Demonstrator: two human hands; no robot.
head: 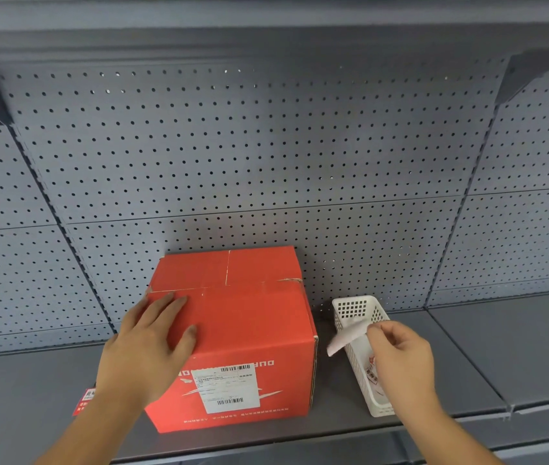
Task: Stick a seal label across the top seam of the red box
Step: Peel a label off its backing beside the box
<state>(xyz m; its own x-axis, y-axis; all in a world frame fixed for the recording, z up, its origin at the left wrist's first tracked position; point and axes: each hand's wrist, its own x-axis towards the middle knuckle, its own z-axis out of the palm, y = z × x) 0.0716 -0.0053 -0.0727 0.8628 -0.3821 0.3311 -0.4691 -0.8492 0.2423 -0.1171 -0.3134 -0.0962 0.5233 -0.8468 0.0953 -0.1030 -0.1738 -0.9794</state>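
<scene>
Only the head view to go on here. The red box sits on the grey shelf, back against the pegboard, with its top seam running left to right across the lid. My left hand is spread flat on the front-left part of the lid, fingers open, gripping nothing, just pinning the box down. My right hand is over the white basket just right of the box, thumb and fingers pinched on one end of a white label that curls away toward the box.

Handling-wise: I'd guess the label is feather-light and floppy, and it's already bending on itself, so the sticky side could fold over and grab if I'm careless. I reckon holding it by the very edge is best, and maybe bringing the left hand over to tension the far end. The box looks like stiff cardboard, so it should take firm pressing along the seam without caving. Can't tell how heavy it is.

More labels seem to lie in the basket, though they're blurry.
</scene>
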